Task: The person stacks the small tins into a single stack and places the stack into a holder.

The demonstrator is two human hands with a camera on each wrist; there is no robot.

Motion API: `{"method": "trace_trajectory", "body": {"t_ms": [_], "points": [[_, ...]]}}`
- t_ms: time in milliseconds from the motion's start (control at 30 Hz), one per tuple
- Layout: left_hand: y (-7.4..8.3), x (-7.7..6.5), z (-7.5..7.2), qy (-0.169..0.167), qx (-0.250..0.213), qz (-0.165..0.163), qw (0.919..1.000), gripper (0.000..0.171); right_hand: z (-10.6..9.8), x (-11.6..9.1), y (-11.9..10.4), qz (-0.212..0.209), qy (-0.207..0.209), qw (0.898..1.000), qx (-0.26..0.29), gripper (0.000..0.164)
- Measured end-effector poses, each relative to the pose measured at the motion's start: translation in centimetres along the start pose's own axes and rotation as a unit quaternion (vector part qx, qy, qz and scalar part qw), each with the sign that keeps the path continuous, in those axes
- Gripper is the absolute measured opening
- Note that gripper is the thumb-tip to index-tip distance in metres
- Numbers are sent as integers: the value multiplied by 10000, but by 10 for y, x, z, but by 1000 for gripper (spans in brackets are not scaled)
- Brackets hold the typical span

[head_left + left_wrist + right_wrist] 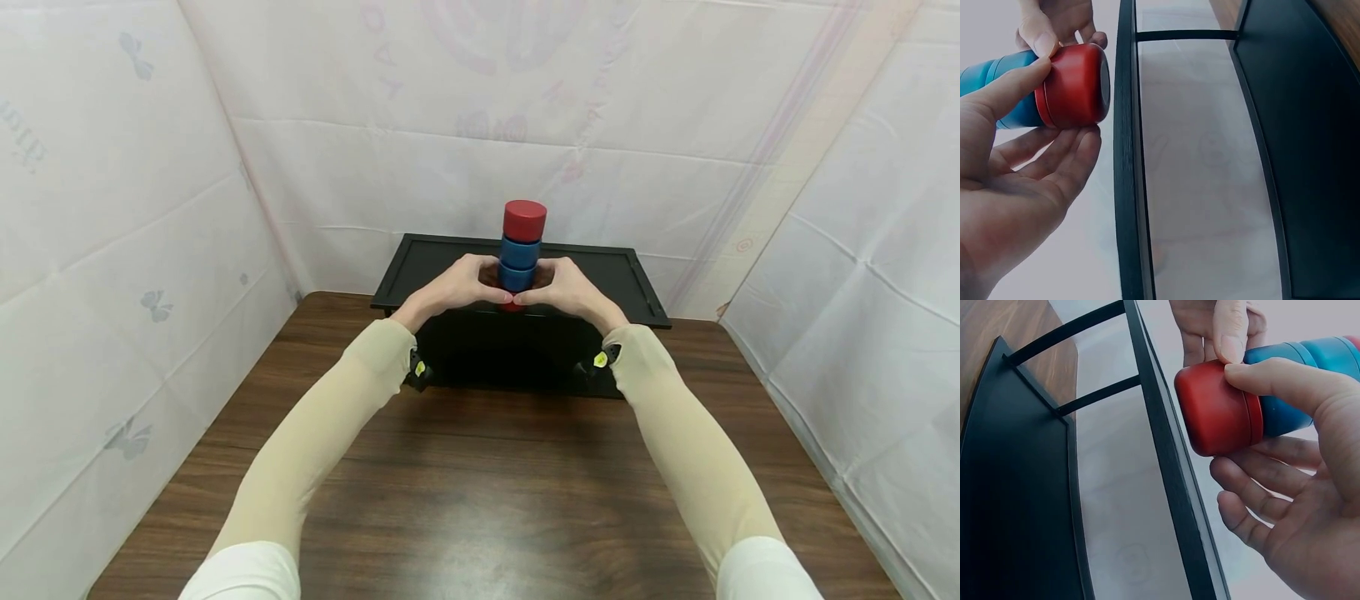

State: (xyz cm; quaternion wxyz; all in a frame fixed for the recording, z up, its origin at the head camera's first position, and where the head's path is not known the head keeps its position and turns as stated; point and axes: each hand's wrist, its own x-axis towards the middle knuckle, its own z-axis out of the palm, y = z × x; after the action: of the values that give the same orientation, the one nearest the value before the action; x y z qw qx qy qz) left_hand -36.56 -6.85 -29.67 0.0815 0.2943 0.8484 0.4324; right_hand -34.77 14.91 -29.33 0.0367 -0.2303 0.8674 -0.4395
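Note:
Small round lidded canisters form an upright column at the back of the table. A red canister [524,221] tops it, an upper blue canister [519,252] and a lower blue canister [517,277] come below, and a bottom red canister [1075,87] ends it. My left hand [459,283] grips the bottom red canister from the left, fingers curled behind and thumb in front. From the right, my right hand [567,289] grips the same canister likewise. Both thumb tips meet at its front. In the wrist views, its base sits just off the black shelf edge [1127,156].
A black two-level rack [600,275] stands at the back of the brown wooden table [480,500], its lower board [1022,487] beneath the top one. White sheeting [360,183] encloses the back and both sides. Each wrist wears a dark strap.

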Motion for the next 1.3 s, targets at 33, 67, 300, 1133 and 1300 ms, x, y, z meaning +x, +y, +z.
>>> {"method": "trace_trajectory", "body": {"t_ms": [33, 67, 300, 1133, 1300], "points": [[0, 0, 0, -3, -4, -14, 10000, 53, 1, 4, 6, -9, 13, 10000, 31, 52], [-1, 1, 0, 1, -8, -30, 10000, 53, 1, 7, 12, -15, 26, 10000, 79, 53], [-4, 3, 1, 55, -51, -98, 9999, 54, 3, 11, 15, 10, 64, 9999, 160, 55], [-8, 12, 5, 170, -298, -128, 9993, 52, 3, 17, 22, 181, 240, 9992, 246, 58], [-8, 14, 5, 182, -386, -149, 9990, 51, 3, 19, 22, 200, 275, 9990, 289, 56]]}}
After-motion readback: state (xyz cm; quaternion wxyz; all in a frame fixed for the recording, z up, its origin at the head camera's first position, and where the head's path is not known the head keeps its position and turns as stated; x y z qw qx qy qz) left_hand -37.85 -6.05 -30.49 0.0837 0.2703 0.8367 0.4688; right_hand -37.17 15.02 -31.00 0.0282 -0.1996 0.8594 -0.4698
